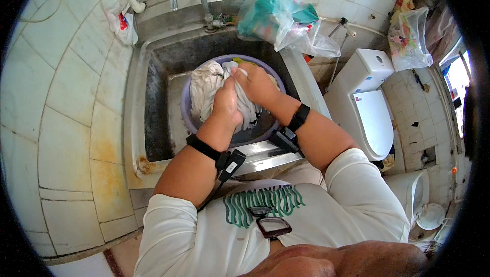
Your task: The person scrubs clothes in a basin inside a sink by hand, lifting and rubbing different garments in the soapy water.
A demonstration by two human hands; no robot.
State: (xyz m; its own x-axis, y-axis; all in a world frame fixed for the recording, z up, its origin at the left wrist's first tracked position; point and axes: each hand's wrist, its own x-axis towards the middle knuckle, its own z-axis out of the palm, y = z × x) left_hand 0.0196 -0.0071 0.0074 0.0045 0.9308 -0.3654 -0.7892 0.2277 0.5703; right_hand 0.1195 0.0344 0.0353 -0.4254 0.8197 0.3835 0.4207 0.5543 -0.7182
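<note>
Both hands are inside a round purple basin (pixel 186 104), which rests in a metal sink (pixel 137 83). A bunched white garment (pixel 205 84) with some dark edging fills much of it. My left hand (pixel 226 105) is closed on a fold of this cloth. Next to it, slightly farther off, my right hand (pixel 256 85) also grips the cloth, its thumb close to the left hand. Some yellow-green material shows just beyond the right hand, too covered to name. The palms and most fingertips are hidden. Water shows at the near side of the basin.
A curved metal faucet (pixel 203 7) rises behind the basin. Clear and teal plastic bags (pixel 278 18) sit on the sink's far right corner. A white bag (pixel 120 19) hangs on the left wall. To the right stands a white toilet (pixel 375 124).
</note>
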